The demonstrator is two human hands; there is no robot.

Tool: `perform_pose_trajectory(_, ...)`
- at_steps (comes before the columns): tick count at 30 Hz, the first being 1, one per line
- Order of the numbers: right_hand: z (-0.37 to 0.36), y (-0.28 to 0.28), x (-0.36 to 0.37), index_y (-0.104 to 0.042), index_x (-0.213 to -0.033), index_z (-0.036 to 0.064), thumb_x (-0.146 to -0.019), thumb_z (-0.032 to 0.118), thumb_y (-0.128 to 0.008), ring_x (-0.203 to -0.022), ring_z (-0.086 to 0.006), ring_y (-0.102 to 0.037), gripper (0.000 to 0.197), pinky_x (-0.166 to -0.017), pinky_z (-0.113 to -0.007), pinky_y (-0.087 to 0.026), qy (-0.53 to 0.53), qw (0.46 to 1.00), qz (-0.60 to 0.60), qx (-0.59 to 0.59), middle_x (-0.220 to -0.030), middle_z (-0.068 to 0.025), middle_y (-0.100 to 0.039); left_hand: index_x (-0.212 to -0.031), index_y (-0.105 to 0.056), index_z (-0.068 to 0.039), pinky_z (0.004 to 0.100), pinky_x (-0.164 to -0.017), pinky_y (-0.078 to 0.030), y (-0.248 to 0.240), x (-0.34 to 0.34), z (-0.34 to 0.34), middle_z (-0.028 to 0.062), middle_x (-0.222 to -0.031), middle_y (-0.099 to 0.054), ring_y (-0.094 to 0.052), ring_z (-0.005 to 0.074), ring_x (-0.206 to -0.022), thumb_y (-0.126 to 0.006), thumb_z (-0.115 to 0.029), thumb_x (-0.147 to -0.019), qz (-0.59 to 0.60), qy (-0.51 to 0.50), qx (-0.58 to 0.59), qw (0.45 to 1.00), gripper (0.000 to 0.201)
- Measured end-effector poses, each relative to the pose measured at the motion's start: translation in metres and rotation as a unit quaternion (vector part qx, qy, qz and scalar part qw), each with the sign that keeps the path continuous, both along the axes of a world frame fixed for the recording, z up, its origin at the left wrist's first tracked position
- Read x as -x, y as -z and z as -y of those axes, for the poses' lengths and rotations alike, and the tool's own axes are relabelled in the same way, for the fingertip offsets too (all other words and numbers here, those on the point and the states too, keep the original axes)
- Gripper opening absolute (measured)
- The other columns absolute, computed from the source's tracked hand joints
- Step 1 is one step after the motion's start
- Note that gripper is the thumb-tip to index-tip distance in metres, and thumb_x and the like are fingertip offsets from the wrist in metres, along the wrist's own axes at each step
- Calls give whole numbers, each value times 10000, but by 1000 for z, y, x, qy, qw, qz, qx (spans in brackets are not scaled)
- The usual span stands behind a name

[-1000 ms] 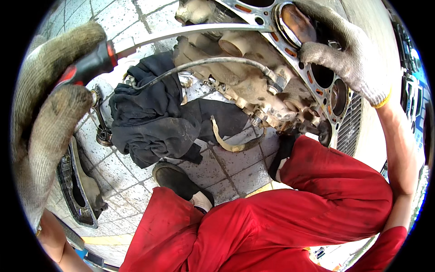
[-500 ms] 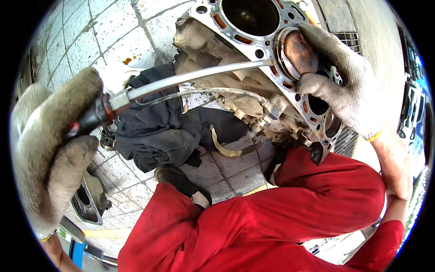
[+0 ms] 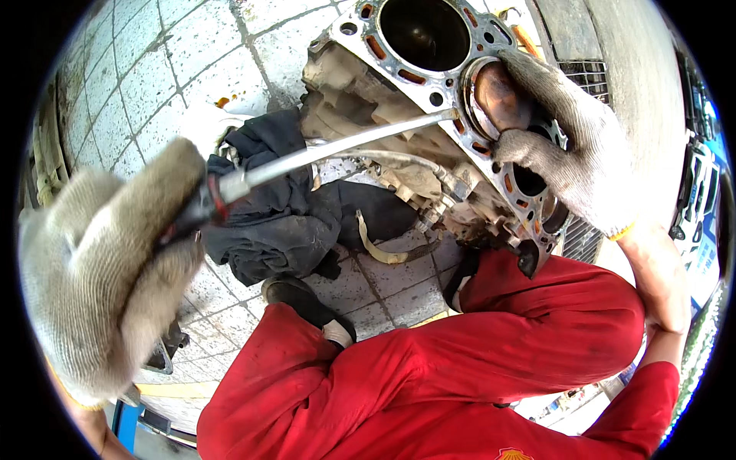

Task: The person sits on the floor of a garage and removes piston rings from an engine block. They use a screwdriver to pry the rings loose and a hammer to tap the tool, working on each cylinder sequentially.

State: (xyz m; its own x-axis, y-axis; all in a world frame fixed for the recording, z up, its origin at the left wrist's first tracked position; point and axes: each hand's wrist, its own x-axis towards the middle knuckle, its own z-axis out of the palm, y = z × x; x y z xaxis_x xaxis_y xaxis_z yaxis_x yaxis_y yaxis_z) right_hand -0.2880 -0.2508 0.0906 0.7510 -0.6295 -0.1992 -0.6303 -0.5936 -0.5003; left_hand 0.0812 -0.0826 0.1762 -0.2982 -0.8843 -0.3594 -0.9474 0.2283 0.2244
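Note:
My left hand [image 3: 111, 268], in a soiled knit glove, is closed around the dark, red-banded handle of a long screwdriver [image 3: 337, 147]. The tip reaches the top face of an engine block [image 3: 418, 90], close beside a piston [image 3: 502, 96]. My right hand [image 3: 571, 142], gloved too, has its thumb and forefinger around the piston's far and near sides. The piston has a brown-stained crown and stands at one of the block's bores, with metal rings at its edge. Whether the tip touches a ring or just the block is unclear.
Dark cloth [image 3: 264, 238] lies bunched on the tiled floor beside the block. A hose [image 3: 391, 156] and a curved strap [image 3: 391, 254] are near it. Partly behind my left hand is a metal part [image 3: 162, 356]. A floor grate [image 3: 583, 241] runs past the block's right side.
My left hand has moved right and a little down with the screwdriver, whose tip shifted slightly lower and left. My right hand still grips the piston; the view has shifted slightly.

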Motion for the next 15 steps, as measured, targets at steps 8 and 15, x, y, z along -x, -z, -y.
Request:
perform_pose_trajectory(8,-2,6,6,-644,-1515,64,-861,294,-923,-1187,-373,-766,748,-1009,-430,-605,-3,996,23,85,-1297,-217,-768,-1395,-726,20,428,-648,-533,9,-3,8,129,-906,-680,-687,289,-706,-828,-104,-897,21,84,104,991,523)
perform_pose_trajectory(15,-7,-1,5,-647,-1517,136,-865,370,-888,-1126,-391,-769,734,-982,-453,-600,16,997,-8,81,-1224,-222,-774,-1367,-736,0,433,-645,-511,36,1,-3,164,-859,-643,-681,346,-716,-819,-86,-876,-31,33,139,989,505)
